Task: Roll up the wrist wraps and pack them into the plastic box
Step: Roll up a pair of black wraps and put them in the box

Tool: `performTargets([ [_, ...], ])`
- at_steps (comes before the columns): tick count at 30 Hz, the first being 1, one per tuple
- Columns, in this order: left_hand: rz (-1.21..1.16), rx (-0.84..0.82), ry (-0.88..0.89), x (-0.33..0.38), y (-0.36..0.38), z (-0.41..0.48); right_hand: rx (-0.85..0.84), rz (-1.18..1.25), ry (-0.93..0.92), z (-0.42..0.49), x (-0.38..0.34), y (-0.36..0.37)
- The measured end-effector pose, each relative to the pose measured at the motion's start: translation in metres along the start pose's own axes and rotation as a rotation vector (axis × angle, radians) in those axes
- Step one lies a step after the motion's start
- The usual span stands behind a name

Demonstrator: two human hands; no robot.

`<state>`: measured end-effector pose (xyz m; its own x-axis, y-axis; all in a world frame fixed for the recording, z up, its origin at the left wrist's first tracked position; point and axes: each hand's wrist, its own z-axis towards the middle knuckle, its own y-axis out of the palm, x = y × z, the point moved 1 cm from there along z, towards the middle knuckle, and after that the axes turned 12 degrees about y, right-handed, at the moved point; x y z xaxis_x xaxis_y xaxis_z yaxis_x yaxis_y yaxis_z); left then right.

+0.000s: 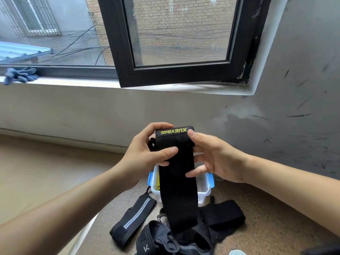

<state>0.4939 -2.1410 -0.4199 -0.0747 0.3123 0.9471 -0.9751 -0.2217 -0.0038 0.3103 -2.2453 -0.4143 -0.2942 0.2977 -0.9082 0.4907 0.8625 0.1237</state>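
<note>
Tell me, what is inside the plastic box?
A yellow thing shows at the left inside the plastic box. The black wrist wrap hangs in front of the middle, so what lies there is hidden.

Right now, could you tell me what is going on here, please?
A person holds a black wrist wrap up with both hands: the left hand grips it below the labelled end, and the right hand pinches that end. The rest hangs unrolled in front of the plastic box below. A striped wrap lies loose beside the box.

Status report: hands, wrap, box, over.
Left hand, right hand grip wrist wrap at top; tail hangs unrolled. Plastic box below, partly hidden behind it. Striped wrap loose beside box.
</note>
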Motion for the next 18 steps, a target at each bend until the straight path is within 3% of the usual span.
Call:
performTargets([
  [7, 0.119, -0.069, 0.061, 0.0, 0.004, -0.003, 0.091, 0.014, -0.072, 0.001, -0.001, 0.001],
  [13, 0.06, -0.11, -0.198, -0.003, 0.001, -0.004, 0.086, 0.026, -0.165, -0.001, -0.002, -0.006],
  [18, -0.068, -0.082, -0.281, -0.001, 0.006, -0.002, 0.11, -0.044, -0.224, 0.002, 0.004, -0.009],
])
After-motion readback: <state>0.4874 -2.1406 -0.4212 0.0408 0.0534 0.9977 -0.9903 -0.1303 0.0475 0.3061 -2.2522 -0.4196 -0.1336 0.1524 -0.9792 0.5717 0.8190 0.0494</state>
